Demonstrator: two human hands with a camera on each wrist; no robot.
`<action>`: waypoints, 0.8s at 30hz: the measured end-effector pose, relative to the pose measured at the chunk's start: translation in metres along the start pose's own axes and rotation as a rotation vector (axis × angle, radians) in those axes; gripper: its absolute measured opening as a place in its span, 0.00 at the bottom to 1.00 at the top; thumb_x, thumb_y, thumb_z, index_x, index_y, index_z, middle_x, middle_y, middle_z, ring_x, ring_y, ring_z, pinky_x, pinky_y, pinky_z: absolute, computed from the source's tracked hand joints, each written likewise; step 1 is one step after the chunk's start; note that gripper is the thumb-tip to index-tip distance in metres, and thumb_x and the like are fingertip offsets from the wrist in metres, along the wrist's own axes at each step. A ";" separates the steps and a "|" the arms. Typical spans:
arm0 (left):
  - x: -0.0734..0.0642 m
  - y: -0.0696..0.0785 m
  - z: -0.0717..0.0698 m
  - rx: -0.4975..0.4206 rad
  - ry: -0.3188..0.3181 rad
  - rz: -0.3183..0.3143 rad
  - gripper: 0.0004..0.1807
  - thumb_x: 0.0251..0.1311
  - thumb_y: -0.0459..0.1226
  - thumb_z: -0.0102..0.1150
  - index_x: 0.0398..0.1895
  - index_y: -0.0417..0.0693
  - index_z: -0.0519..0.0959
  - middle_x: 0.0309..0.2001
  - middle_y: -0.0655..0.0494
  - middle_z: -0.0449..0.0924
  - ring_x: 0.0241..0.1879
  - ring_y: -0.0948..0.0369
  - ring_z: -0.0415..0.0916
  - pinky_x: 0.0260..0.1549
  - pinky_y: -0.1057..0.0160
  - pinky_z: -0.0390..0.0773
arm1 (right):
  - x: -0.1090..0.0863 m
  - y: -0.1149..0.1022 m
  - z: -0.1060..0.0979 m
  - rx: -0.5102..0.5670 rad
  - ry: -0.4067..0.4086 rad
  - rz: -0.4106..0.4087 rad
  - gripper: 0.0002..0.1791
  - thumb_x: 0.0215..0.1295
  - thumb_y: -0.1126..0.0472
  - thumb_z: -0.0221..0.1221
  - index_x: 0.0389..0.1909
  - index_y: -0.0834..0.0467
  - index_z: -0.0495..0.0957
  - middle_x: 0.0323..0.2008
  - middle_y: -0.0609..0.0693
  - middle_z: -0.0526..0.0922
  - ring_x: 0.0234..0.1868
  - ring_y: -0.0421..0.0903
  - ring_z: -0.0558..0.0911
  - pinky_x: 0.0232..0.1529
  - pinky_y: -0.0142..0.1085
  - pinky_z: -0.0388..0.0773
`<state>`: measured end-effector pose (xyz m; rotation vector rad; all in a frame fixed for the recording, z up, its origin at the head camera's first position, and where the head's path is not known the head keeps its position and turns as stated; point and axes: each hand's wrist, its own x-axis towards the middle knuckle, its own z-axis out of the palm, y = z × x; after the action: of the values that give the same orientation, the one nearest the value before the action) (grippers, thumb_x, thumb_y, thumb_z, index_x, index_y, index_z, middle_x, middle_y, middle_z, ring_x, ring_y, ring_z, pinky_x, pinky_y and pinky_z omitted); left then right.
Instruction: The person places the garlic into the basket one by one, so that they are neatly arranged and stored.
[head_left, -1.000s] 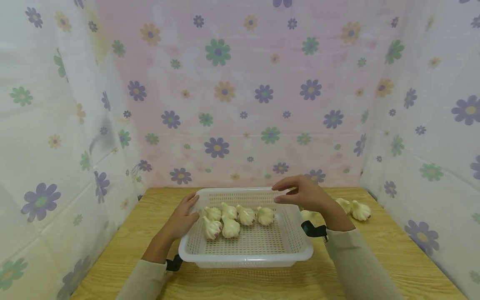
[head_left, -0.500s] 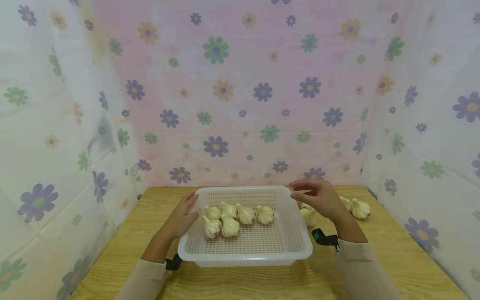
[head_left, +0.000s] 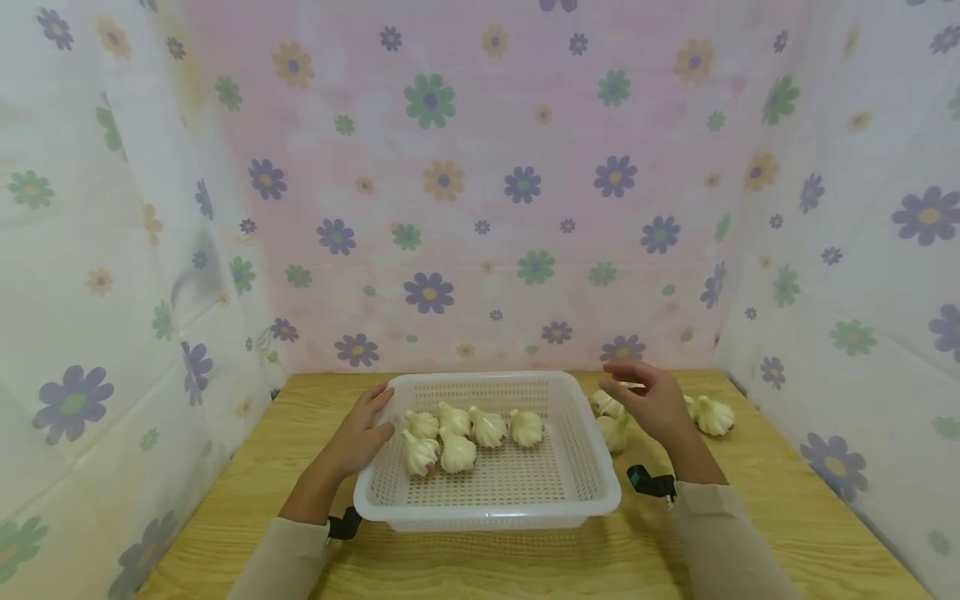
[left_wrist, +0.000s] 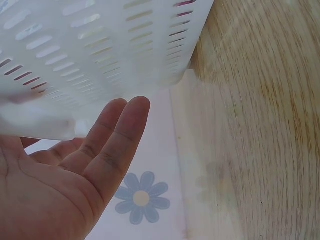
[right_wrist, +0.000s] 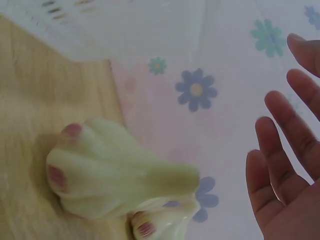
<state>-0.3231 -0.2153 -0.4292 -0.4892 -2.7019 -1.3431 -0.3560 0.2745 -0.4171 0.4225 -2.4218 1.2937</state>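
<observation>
A white plastic basket (head_left: 487,521) with slotted walls stands on the table and holds several pale garlic bulbs (head_left: 527,428), mostly toward its left and back. My left hand (head_left: 362,437) holds the basket's left rim, thumb over the edge and fingers along the outer wall (left_wrist: 120,45). My right hand (head_left: 656,408) hovers just right of the basket with its fingers spread and nothing in them. Close to it lie garlic bulbs (head_left: 613,433) on the table. The right wrist view shows one garlic bulb (right_wrist: 110,170) with reddish marks, apart from the fingers.
Farther right, more garlic bulbs (head_left: 714,416) lie on the wooden table (head_left: 780,517), partly behind my right hand. Flowered cloth (head_left: 480,208) encloses the table at the back and both sides.
My right hand has moved from above the basket's back right corner rightward, out past the rim toward the loose garlic bulbs. The left hand and the basket stay in place.
</observation>
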 end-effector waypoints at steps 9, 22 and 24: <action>-0.002 -0.001 0.002 -0.039 -0.008 -0.006 0.38 0.68 0.31 0.49 0.81 0.34 0.53 0.83 0.39 0.41 0.77 0.34 0.53 0.65 0.35 0.71 | -0.004 0.025 0.006 -0.039 -0.008 0.090 0.28 0.68 0.42 0.65 0.66 0.49 0.79 0.67 0.55 0.78 0.65 0.58 0.77 0.61 0.59 0.77; 0.001 -0.006 0.003 -0.027 -0.007 0.021 0.38 0.69 0.32 0.48 0.82 0.35 0.51 0.84 0.42 0.41 0.79 0.35 0.50 0.69 0.34 0.65 | -0.007 0.039 0.004 -0.011 -0.091 0.132 0.35 0.67 0.39 0.65 0.70 0.50 0.76 0.69 0.60 0.76 0.68 0.64 0.75 0.60 0.59 0.79; 0.001 -0.007 0.002 -0.018 -0.004 0.026 0.38 0.70 0.32 0.47 0.82 0.35 0.51 0.84 0.42 0.41 0.79 0.36 0.49 0.70 0.34 0.63 | -0.007 0.041 0.003 0.005 -0.108 0.138 0.34 0.67 0.40 0.66 0.69 0.51 0.76 0.69 0.60 0.76 0.67 0.64 0.75 0.59 0.58 0.79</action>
<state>-0.3265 -0.2175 -0.4356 -0.5274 -2.6798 -1.3624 -0.3674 0.2944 -0.4513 0.3401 -2.5775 1.3668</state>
